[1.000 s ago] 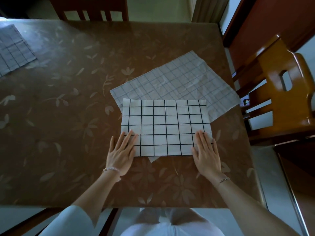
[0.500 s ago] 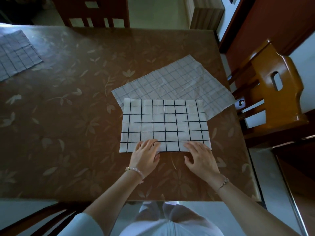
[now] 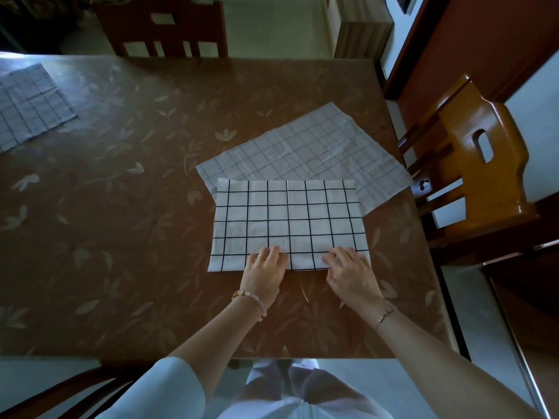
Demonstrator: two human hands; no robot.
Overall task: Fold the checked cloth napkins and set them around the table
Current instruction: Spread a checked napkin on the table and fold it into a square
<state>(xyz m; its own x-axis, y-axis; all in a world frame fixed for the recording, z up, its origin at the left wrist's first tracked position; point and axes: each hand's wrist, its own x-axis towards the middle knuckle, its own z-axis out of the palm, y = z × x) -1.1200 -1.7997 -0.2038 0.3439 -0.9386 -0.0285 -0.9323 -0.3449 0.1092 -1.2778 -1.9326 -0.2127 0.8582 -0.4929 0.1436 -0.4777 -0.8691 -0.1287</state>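
- both hands have come in from the outer corners, where they lay flat a second ago, to the middle stretch of the near hem of the folded napkin [image 3: 287,219]
- left hand [image 3: 264,273] sits just left of the hem's middle, its fingers [image 3: 269,252] bent down onto the cloth and the thumb hidden; it looks like a pinch on the edge
- right hand [image 3: 351,275] sits just right of the middle, its fingers [image 3: 341,255] curled over the same hem and gripping it in the same way
- folded napkin lies on the tabletop [image 3: 121,222] straight ahead of the person, its long axis running left to right, its near hem under the fingertips and its far edge away from the body, lapping over the near part of an open napkin [image 3: 302,146] that lies askew behind it
- by my judgement the coming fold carries the near hem away from the body onto the far edge, across the short axis; both hands are equally near, but neither holds a corner, so the two ends may lag or droop
- a third napkin [image 3: 30,107] lies at the far left of the tabletop, well apart from the hands
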